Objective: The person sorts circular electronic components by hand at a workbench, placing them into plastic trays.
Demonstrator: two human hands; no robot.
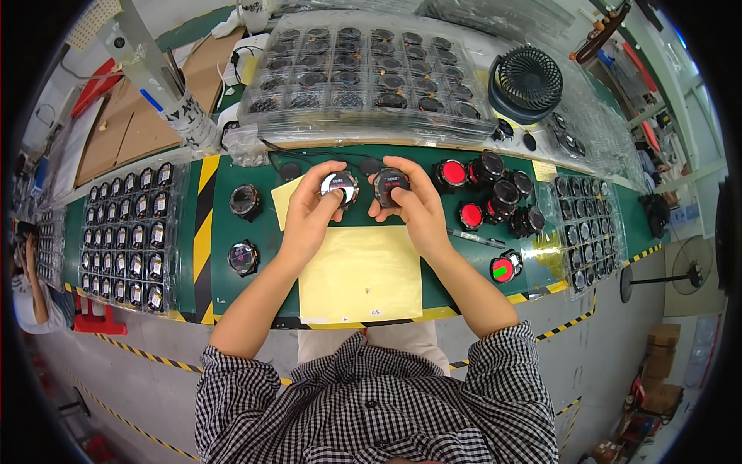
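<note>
My left hand (311, 210) is closed round a round watch case (345, 179) with a bright reflection on its face, the thumb lying on the screen. Beside it, my right hand (421, 207) grips a second round watch case (384, 185) with a dark screen and small lit marks, its thumb also on the face. Both watches are held up side by side, apart, above the far edge of a yellow sheet (360, 271). Further left on the green mat lie two dark watch cases, one farther (244, 201) and one nearer (243, 257).
Several watches with red screens (451, 172) cluster at the right, near a pen (478, 238) and a watch showing green (502, 270). Filled trays flank the mat, left (127, 236) and right (583, 232). Behind stand stacked trays (363, 116) and a fan (527, 83).
</note>
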